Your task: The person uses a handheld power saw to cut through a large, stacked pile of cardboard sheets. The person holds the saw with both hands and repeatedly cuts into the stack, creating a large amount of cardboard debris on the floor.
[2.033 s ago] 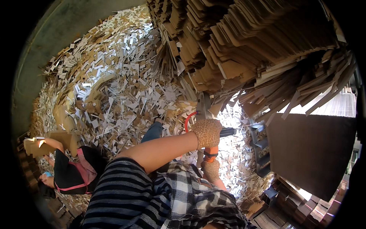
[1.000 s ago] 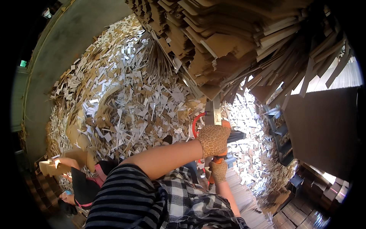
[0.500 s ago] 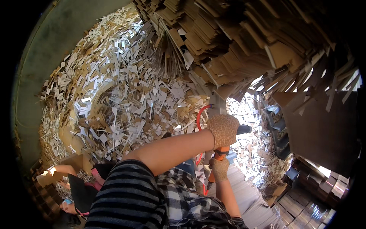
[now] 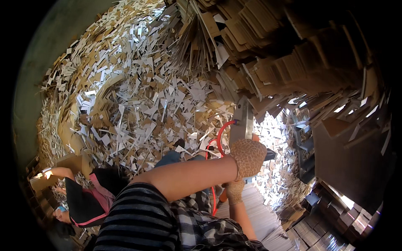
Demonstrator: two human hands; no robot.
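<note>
A power tool with a flat metal head (image 4: 241, 119), orange handle parts (image 4: 224, 196) and a red hose (image 4: 220, 136) is in both my hands. My left hand (image 4: 250, 158), in a tan patterned glove, is closed around it just behind the metal head. My right hand (image 4: 235, 190), gloved alike, closes on the orange handle lower down, partly hidden behind the left. The head's tip is near the lower edge of a tall stack of cut cardboard sheets (image 4: 289, 71); whether they touch I cannot tell.
White and brown cardboard scraps (image 4: 146, 104) lie in a deep heap at left and centre. Another person (image 4: 90, 196) works at the lower left. Beside my right arm is a stack of pale sheets (image 4: 255, 209). A large brown board (image 4: 343, 154) stands at right.
The tool has shifted, and more of its metal head shows. My hands are closer together, the left now overlapping the right. The view has swung slightly.
</note>
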